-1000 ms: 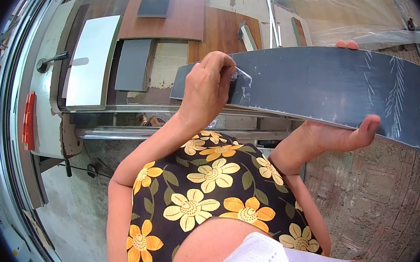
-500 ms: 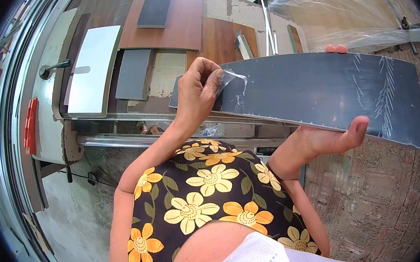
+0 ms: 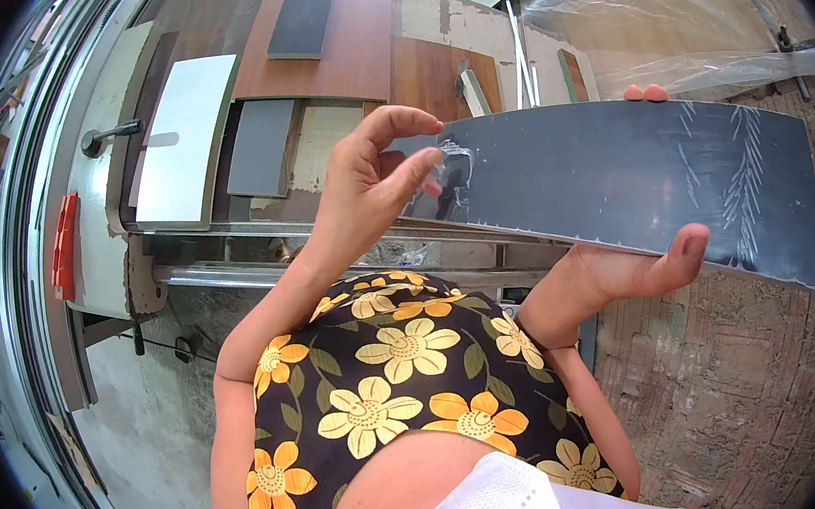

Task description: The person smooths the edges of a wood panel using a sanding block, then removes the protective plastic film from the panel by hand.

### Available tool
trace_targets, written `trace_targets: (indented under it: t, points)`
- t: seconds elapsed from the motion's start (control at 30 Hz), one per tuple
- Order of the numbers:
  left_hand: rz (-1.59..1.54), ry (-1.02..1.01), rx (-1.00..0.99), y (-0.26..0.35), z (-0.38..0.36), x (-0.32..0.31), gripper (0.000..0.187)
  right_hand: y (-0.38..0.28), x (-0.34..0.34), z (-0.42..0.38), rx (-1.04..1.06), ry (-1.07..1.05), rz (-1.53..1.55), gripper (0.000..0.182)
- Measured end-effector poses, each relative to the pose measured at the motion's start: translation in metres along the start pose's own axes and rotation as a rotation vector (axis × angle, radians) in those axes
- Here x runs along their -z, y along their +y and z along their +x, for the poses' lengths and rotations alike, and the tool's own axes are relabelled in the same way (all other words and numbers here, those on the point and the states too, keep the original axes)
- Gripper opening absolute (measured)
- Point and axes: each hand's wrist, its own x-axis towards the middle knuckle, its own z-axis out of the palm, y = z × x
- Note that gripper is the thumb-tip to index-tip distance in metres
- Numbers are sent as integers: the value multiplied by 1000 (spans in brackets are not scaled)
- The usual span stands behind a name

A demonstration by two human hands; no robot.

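Note:
I hold a long dark grey panel (image 3: 604, 179) level in front of my chest. My right hand (image 3: 637, 268) supports it from below, thumb on the near edge and fingertips curled over the far edge. My left hand (image 3: 368, 185) covers the panel's left end. Its thumb and a finger behind it pinch a small lifted flap of clear film (image 3: 458, 165), while the index finger is raised apart. White scratch-like marks (image 3: 745, 181) show near the panel's right end.
Behind the panel is a workbench with a white panel (image 3: 179, 139), a small grey panel (image 3: 262, 146), brown boards (image 3: 330, 29) and a metal rail (image 3: 225, 270). Clear plastic sheeting (image 3: 678, 18) lies at the back right. A red handle (image 3: 63, 246) is at left, brick floor (image 3: 757, 369) at right.
My left hand has turned and spread its fingers, the index finger lifting away. The film flap stands a little further off the panel. The panel and my right hand have barely moved.

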Motion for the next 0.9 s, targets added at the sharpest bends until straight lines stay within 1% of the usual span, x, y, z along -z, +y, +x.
trace_targets:
  t: [0.03,0.13,0.23,0.33,0.43,0.53,0.63,0.77,0.83,0.9]
  points:
    - [31,15,-49,-1,1,-3,24,-1,-1,0,1,2,-4,89]
    - [355,-28,-188,5,1,-7,29,-2,-3,-1,-1,18,-25,88]
    - [546,-30,-296,5,5,-11,28,-2,0,-2,-7,37,-45,88]
    - [628,-37,-302,3,11,-11,20,-1,-1,-2,8,33,-34,89]
    - [718,25,-428,-7,10,-15,13,0,0,0,28,15,-41,89]
    - [739,109,-444,-13,13,-17,13,-1,-2,0,31,-4,-59,88]
    - [737,148,-450,-18,19,-12,8,-2,-4,0,34,-9,-60,89]
    - [470,158,-234,-27,21,-8,3,1,0,3,34,-26,-29,88]
    - [395,183,-155,-28,21,-9,6,1,0,3,31,-20,-20,88]
    - [225,153,-12,-29,24,-5,6,-1,-4,1,22,10,-7,89]
